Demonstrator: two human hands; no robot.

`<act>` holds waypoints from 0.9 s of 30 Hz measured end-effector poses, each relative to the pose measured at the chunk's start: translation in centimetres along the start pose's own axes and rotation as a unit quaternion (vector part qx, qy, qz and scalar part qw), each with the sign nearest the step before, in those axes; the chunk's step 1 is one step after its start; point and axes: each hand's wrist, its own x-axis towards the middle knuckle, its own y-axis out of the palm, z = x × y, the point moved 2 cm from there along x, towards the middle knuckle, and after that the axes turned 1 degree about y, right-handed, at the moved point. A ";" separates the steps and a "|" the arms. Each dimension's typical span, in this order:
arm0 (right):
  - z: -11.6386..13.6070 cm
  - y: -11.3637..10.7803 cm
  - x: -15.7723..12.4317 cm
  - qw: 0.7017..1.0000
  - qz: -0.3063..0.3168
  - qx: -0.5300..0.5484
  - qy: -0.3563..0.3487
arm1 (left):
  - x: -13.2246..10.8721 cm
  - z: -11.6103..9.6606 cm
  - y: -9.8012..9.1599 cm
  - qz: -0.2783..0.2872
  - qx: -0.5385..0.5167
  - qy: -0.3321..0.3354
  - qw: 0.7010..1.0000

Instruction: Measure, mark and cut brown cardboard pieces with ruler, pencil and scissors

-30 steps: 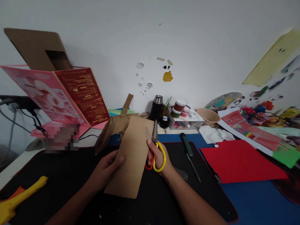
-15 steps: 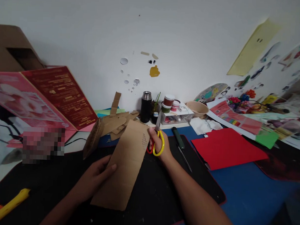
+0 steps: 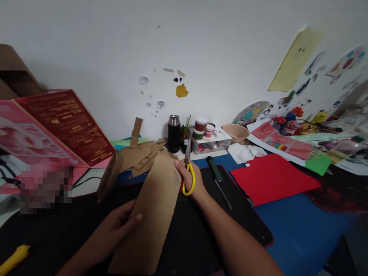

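A long strip of brown cardboard (image 3: 148, 217) slants up from the black mat, with pencil-like marks near its upper right edge. My left hand (image 3: 116, 228) grips its left edge, thumb on the front face and fingers behind. My right hand (image 3: 193, 180) holds scissors (image 3: 189, 180) with yellow and red handles, blades pointing up and away. The right thumb rests at the cardboard's upper right edge; the other right fingers are partly hidden behind it.
A green-handled screwdriver-like tool (image 3: 217, 175) and a red sheet (image 3: 274, 179) lie to the right. Cardboard scraps (image 3: 138, 152), a black flask (image 3: 173, 133) and paint jars (image 3: 200, 124) stand along the wall. A pink-and-red folder (image 3: 63, 125) stands left; a yellow handle (image 3: 15, 259) lies front left.
The view has shifted slightly, so the background sits lower and further left. The right thumb now lies against the cardboard's edge, and the red handle is more covered.
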 end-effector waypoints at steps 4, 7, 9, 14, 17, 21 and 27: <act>0.0 0.1 -0.1 1.000 0.002 0.017 0.013 | 0.0 -0.2 0.2 0.003 -0.007 -0.005 1.000; -0.1 0.2 -0.2 0.999 0.002 0.029 0.023 | 0.0 -0.1 0.4 0.003 -0.020 -0.009 1.000; -0.2 0.2 -0.2 0.999 -0.007 0.037 0.029 | 0.0 0.2 0.5 -0.002 -0.032 -0.009 0.999; -1.1 -0.3 0.5 0.994 -0.054 0.074 0.057 | -0.1 1.5 0.4 -0.019 -0.073 -0.019 0.997; -1.5 -0.7 1.1 0.991 -0.052 0.096 0.083 | 0.1 2.3 -0.3 -0.078 -0.136 -0.053 0.986; -1.4 -0.5 1.1 0.989 -0.024 0.114 0.096 | 0.8 2.6 -1.3 -0.229 -0.256 -0.083 0.935; -1.1 1.2 -0.7 0.989 0.060 0.099 0.094 | 1.9 2.2 -1.4 -0.318 -0.336 -0.060 0.884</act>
